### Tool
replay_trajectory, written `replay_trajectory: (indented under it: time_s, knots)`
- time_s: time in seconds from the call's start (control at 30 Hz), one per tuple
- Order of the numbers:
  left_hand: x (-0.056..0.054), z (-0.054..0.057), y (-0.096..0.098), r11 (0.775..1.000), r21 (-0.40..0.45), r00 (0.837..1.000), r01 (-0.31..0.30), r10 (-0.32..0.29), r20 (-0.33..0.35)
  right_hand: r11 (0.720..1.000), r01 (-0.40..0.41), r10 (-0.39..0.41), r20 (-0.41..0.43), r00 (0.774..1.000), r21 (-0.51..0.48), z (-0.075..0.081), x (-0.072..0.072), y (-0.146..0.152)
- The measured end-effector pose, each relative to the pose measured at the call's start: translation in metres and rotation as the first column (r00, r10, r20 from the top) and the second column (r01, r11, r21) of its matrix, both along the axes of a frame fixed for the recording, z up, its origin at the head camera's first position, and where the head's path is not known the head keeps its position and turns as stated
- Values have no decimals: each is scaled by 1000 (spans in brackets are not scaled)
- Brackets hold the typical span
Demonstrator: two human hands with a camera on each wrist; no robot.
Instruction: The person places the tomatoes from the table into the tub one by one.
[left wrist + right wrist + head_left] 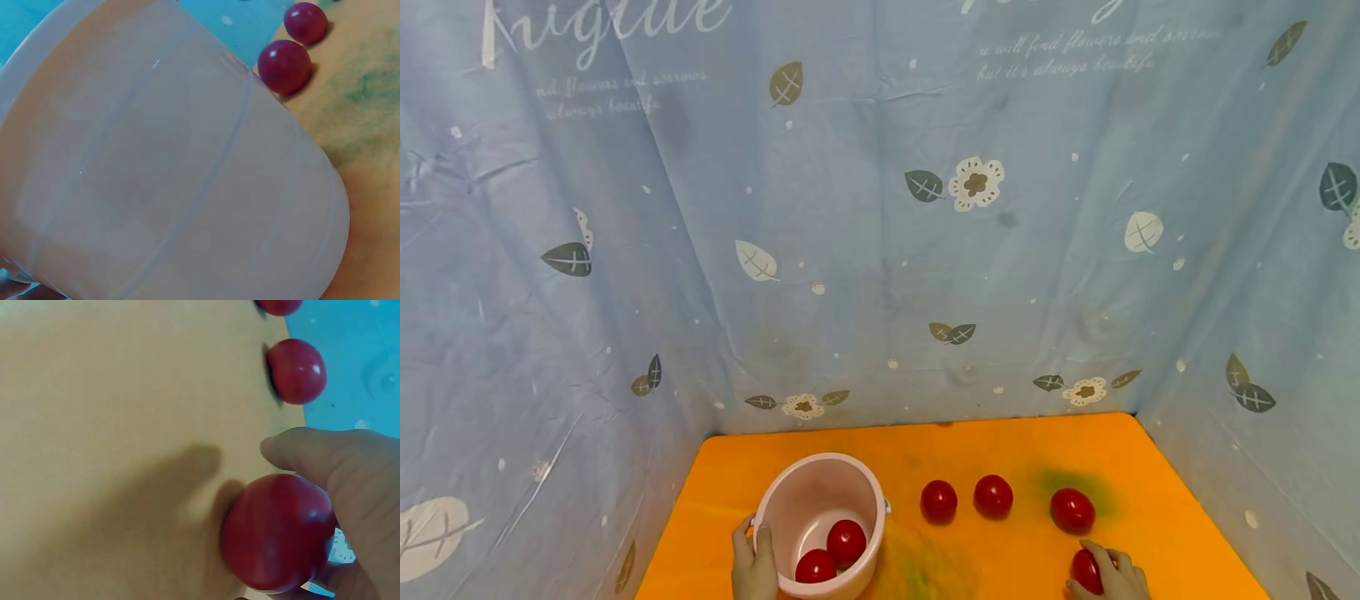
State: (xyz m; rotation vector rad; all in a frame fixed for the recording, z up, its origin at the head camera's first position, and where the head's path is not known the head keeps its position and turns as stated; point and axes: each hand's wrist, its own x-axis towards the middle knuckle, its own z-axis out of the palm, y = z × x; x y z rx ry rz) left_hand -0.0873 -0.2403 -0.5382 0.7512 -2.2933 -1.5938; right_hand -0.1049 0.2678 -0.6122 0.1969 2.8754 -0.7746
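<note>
- Our right grip (1116, 573) is loosely holding a red ball (1084, 571) at the bench's (1150, 471) near right; our left grip (754, 567) is pinching the pink bucket's (790, 508) rim.
- Head view is showing two balls (846, 542) inside the bucket; in the left wrist view its outer wall is hiding them.
- Patterned curtains (865, 183) are enclosing the bench's left, back and right.
- We are counting six balls: two inside, three loose (993, 497), one in hand.

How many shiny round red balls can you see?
6: two red balls inside the pale pink plastic bucket, three on the orange table, one at the person's right hand. The bucket may hide more.
</note>
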Motion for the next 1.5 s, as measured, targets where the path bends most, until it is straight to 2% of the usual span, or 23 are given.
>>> replay_trajectory:
  time_s: [0.17,0.37,0.47,0.57,0.73,0.87,0.97,1.1,1.23,1.3,1.43,1.5]
  knots:
    - [0,0,2,1000,-9,1000,2,-2,8,1000,-8,7,-19,1000,-7,-1,2,4]
    - [1,5,1,999,-44,1000,3,-2,22,999,-47,46,-34,998,-26,5,-1,3]
    - [2,6,1,999,-37,999,5,-3,44,998,-50,49,-14,999,-46,14,-3,-1]
    - [3,6,1,1000,-27,999,6,-5,44,996,-41,40,-16,999,-74,29,-10,-10]
    - [4,6,1,1000,-5,1000,11,-11,29,987,-79,63,-117,991,-142,74,-29,-43]
    - [8,7,0,1000,-6,999,12,-12,31,968,-160,114,-230,966,-191,119,-49,-80]
    - [9,7,-1,1000,-8,1000,6,-5,18,946,-259,181,-340,923,-198,155,-70,-109]
    - [6,7,0,999,26,1000,19,-18,-15,905,-387,274,-452,849,-178,203,-103,-149]
    - [3,7,1,998,48,999,45,-44,-15,861,-470,347,-448,824,-197,238,-130,-191]
    - [1,7,1,998,40,999,42,-42,-5,834,-502,376,-431,820,-228,251,-138,-215]
    - [2,9,-4,1000,16,1000,14,-14,12,779,-559,415,-435,799,-284,271,-148,-269]
    - [3,9,-6,1000,15,1000,6,-7,5,756,-582,432,-440,788,-300,275,-149,-293]
